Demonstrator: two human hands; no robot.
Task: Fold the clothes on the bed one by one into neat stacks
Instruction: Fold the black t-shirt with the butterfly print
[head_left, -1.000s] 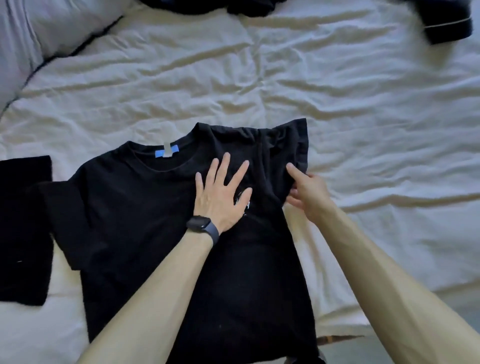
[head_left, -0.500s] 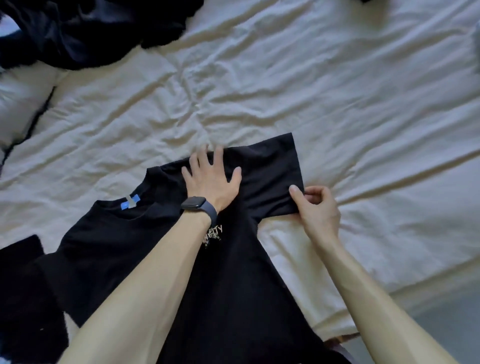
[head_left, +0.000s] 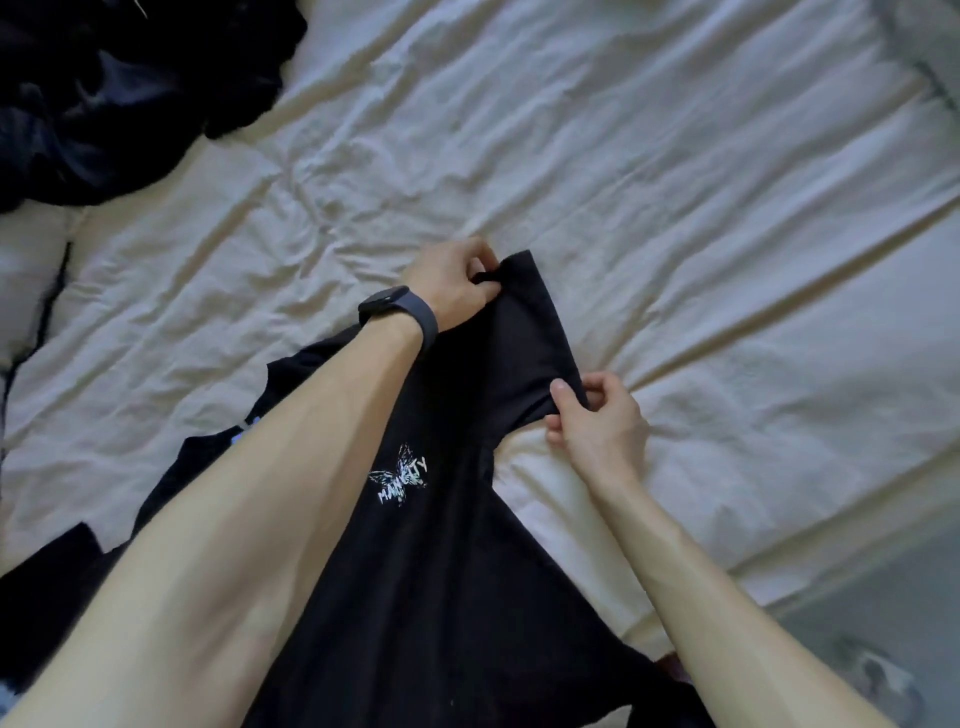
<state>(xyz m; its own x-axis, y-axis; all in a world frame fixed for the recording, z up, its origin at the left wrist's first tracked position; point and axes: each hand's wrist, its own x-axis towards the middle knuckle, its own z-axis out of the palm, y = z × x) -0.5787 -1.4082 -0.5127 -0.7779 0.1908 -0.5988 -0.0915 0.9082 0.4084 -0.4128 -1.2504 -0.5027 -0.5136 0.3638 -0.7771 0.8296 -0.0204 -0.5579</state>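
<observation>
A black T-shirt with a small white butterfly print lies face up on the cream bed sheet, its body running toward me. My left hand, with a dark watch on the wrist, pinches the far corner of the shirt's right sleeve. My right hand pinches the near corner of the same sleeve, thumb on top. Between my two hands the sleeve is stretched out flat. My left forearm covers much of the collar and chest.
A heap of dark, unfolded clothes lies at the far left of the bed. A dark folded garment lies at the left edge near me. The bed's edge and grey floor are at the lower right.
My left hand left the shirt's shoulder, where it pressed flat, and now pinches the sleeve's far corner. My right hand keeps its hold on the sleeve. The view has shifted right and closer.
</observation>
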